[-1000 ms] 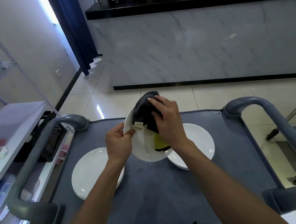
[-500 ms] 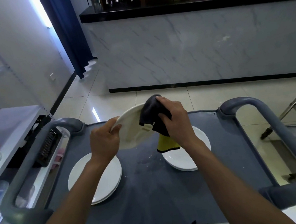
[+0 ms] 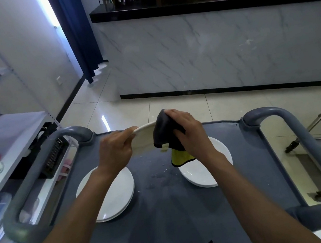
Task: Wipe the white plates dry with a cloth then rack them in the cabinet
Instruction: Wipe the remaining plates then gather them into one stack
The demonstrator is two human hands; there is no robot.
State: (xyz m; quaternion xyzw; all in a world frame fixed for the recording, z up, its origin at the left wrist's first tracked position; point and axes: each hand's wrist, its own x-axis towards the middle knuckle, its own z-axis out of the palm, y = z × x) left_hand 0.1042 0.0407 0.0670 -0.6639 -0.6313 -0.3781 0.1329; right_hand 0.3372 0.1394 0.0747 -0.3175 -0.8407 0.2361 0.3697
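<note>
Head view: the left hand (image 3: 115,149) pinches the near-left rim of a white plate (image 3: 144,139), thumb on top and fingers curled under, holding it lifted above the grey cart top (image 3: 169,208) and nearly edge-on to the camera. That tilt probably gives the right hand (image 3: 191,135) access to the plate's other face. The right hand grips a dark cloth (image 3: 165,135) bunched over the plate's right edge, fingers wrapped round the fabric, so the rim is sandwiched and both faces can be rubbed at once. A yellow part of the cloth (image 3: 180,157) hangs free below. Holding the plate over the middle of the cart looks sensible, since a slip would land it on the cart and not the tiled floor (image 3: 174,106).

2 more sets of white plates wait flat on the cart: a left stack (image 3: 112,194) under the left forearm and a right stack (image 3: 207,168) partly hidden by the right wrist. Small water drops (image 3: 159,174) speckle the cart between them. No cabinet rack is identifiable here.

Against 1.0 s ago, the plate has turned from facing the camera to almost level, and the left hand has shifted round the rim. The cloth now covers the edge, not the face. The view has also swung slightly.
</note>
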